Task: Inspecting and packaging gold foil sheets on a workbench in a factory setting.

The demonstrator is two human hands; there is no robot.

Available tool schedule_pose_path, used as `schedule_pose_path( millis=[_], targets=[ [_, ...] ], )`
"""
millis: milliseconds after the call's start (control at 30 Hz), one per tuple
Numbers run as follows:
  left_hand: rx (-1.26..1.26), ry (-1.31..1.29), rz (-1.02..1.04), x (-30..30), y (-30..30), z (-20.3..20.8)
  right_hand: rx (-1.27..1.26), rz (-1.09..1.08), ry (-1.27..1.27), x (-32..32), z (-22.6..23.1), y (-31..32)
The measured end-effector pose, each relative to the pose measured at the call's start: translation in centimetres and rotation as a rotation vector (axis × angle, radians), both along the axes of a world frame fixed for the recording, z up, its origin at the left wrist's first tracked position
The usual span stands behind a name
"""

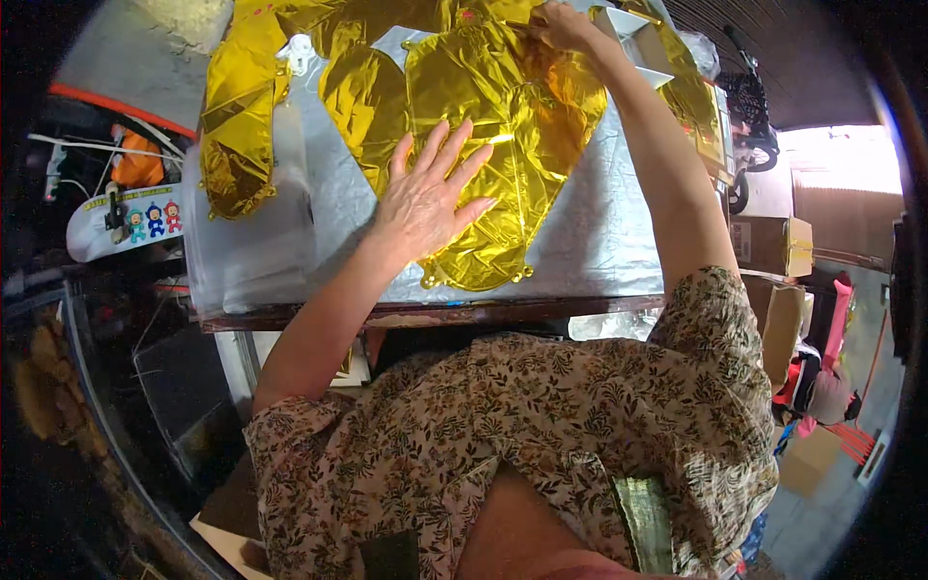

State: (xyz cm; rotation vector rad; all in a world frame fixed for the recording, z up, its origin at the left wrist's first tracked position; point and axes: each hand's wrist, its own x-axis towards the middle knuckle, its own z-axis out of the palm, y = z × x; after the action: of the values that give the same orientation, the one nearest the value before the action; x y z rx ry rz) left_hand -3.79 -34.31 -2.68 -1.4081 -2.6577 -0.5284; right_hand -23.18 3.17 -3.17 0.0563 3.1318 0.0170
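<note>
A flat, uninflated gold foil balloon (512, 126) lies on the table's silver-grey cover (599, 242). My left hand (430, 188) rests flat on it with fingers spread, pressing its near left part. My right hand (559, 24) reaches to the far end and pinches the balloon's top edge. More gold foil balloons (237, 126) lie to the left and along the far edge.
A clear plastic bag (251, 242) lies at the table's near left. White boxes (633, 39) stand at the far right beside more gold foil (691, 97). The table's wooden front edge (435, 314) runs by my body. Cardboard boxes (783, 246) stand to the right.
</note>
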Motion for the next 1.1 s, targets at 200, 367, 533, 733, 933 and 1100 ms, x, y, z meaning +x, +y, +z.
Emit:
schedule_pose_path(
  millis=[200,367,533,733,933,1100],
  targets=[
    [-0.011,0.002,0.037,0.2,-0.9,-0.6,-0.46,0.483,0.213,1.7,8.0,-5.0],
    [0.005,0.01,0.022,0.1,-0.5,-0.4,-0.377,0.207,0.142,2.4,12.6,-6.9],
    [-0.013,0.03,-0.001,-0.4,-0.2,-0.5,0.028,-0.013,0.274,4.4,8.1,-5.1],
    [0.058,0.005,-0.003,-0.2,-1.0,-0.7,0.051,0.142,0.198,16.3,2.6,-11.1],
    [0.064,-0.044,0.122,-1.4,-3.6,1.9,-0.18,0.083,0.227,26.9,1.2,-17.9],
    [-0.069,0.009,0.209,-1.3,-6.9,-0.1,-0.246,0.098,0.288,28.4,-1.1,-17.3]
  ],
)
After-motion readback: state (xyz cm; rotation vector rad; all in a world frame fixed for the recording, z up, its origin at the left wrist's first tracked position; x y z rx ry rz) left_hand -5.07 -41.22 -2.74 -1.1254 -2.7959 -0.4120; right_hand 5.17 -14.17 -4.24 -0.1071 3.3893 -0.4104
